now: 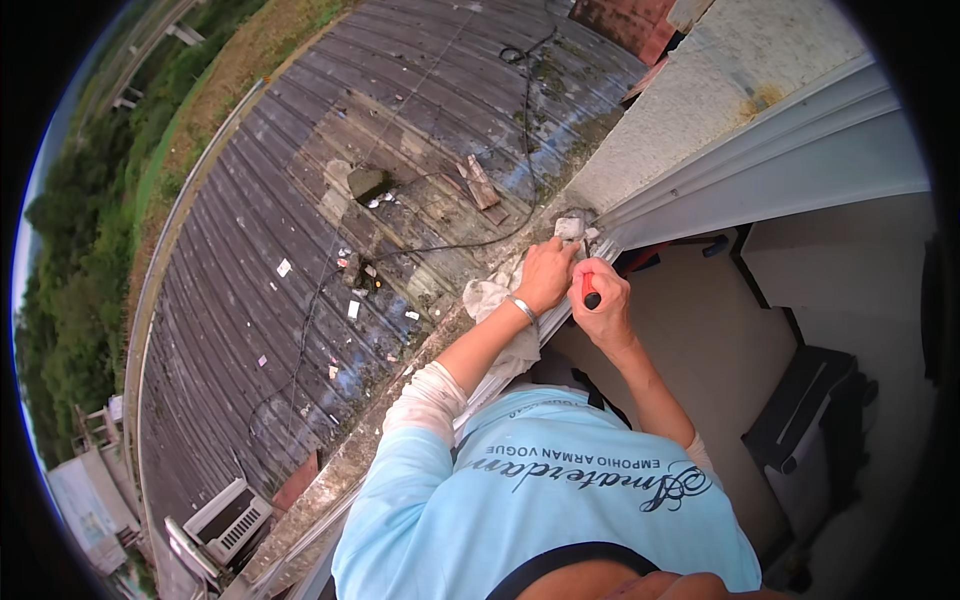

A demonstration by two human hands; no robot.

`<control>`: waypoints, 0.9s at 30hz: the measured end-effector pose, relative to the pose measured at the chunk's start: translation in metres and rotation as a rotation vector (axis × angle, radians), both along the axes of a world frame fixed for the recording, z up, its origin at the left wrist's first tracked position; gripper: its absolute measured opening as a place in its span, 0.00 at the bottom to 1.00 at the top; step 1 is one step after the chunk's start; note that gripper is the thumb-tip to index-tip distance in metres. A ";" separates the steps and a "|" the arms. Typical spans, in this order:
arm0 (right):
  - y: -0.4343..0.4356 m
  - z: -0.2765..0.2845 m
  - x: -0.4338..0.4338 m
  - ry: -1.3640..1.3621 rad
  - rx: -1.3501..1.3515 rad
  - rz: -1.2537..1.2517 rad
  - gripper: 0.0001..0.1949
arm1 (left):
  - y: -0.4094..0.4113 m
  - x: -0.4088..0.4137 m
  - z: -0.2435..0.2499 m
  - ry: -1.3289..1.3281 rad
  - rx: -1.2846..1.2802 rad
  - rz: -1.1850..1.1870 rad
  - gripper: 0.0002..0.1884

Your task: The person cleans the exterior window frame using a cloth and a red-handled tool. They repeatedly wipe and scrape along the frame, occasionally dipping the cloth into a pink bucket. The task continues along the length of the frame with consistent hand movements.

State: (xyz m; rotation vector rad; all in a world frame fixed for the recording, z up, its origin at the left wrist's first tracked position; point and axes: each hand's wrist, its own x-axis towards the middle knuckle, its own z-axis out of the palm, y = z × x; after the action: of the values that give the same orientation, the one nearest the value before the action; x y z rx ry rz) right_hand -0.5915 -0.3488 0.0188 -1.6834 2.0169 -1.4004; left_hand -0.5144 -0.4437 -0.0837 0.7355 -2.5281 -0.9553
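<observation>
My right hand (606, 306) grips a tool with a red and black handle (590, 289), its narrow shaft pointing at the outer corner of the window frame. Its tip is hard to make out, so I cannot tell if it is a screwdriver or a chisel. Close beside it, my left hand (546, 274) reaches over the ledge, fingertips near a pale chunk of masonry (569, 228). Whether those fingers hold anything is hidden. A dirty white rag (484, 297) hangs across the sill under my left wrist. The weathered concrete ledge (442, 330) runs diagonally below my left arm.
Outside lies a corrugated metal roof (225, 300) with litter, a dark cable (450, 246), wood scraps (478, 182) and a stone block (369, 184). A white window frame (750, 157) rises at right. Indoors stands a black case (801, 405). An air-conditioner unit (229, 521) sits lower left.
</observation>
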 end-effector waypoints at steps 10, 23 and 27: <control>-0.056 -0.036 0.021 0.215 0.311 0.003 0.03 | -0.002 0.002 -0.038 0.052 -0.242 -0.033 0.21; -0.005 -0.040 0.000 0.166 0.115 0.159 0.06 | -0.025 -0.004 -0.014 0.040 0.118 -0.171 0.23; -0.031 -0.011 0.010 -0.074 0.129 0.089 0.08 | -0.026 0.031 -0.012 -0.016 0.263 -0.246 0.16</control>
State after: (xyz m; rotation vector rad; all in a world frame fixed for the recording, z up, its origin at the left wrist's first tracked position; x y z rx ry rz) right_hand -0.5818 -0.3796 0.0075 -1.6213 1.9237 -1.2569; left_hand -0.4831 -0.4693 -0.0952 0.5091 -2.5774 -1.3885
